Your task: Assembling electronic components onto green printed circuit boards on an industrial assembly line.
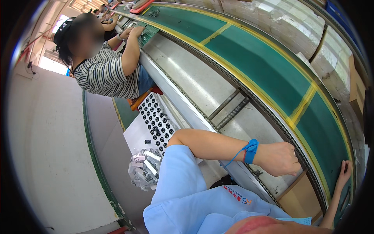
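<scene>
My left hand is closed, its fingers curled under, above the metal frame beside the conveyor's chain. Whatever lies inside that hand, if anything, is hidden. A blue wrist strap with a thin blue cord circles my left wrist. Farther right, my right hand rests at the far edge of the green conveyor belt. Its fingers are stretched out and slightly apart, and I see nothing held in them.
Rows of black round parts stand on a white board at left, beside a clear bag of small packets. A co-worker in a striped shirt handles a green tray. White boxes line the belt's far side; cardboard lies below the frame.
</scene>
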`<state>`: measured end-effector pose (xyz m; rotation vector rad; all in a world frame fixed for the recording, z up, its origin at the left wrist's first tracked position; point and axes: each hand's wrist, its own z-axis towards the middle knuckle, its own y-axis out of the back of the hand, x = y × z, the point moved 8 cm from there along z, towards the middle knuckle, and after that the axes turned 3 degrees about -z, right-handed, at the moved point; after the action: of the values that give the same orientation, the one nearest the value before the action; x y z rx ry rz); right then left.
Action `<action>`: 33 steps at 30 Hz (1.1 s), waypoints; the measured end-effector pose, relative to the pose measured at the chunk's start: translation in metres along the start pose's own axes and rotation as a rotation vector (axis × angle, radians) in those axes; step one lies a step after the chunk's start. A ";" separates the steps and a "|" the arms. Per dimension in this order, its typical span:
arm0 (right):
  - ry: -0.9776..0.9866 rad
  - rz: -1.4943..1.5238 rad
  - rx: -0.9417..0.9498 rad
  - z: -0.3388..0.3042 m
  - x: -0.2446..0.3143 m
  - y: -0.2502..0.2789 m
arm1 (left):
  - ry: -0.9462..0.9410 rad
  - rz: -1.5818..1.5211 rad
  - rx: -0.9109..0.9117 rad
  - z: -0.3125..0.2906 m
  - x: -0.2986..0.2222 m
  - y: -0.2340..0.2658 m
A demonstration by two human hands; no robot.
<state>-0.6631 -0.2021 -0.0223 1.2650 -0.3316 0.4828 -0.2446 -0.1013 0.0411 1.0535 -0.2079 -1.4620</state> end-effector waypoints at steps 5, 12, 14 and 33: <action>-0.012 0.008 -0.007 0.002 -0.006 0.002 | -0.046 0.017 0.005 0.001 -0.003 -0.001; 0.015 -0.036 -0.068 0.005 0.004 0.001 | -0.060 0.054 0.037 -0.001 0.000 -0.007; -0.025 -0.081 -0.037 0.003 0.004 0.003 | -0.072 0.060 0.020 0.000 -0.002 -0.004; 0.034 0.031 -0.029 0.007 0.026 0.004 | -0.095 0.250 -0.003 0.022 -0.017 -0.031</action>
<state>-0.6431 -0.2037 -0.0045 1.2241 -0.3292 0.5235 -0.2844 -0.0893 0.0410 0.9207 -0.3911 -1.2858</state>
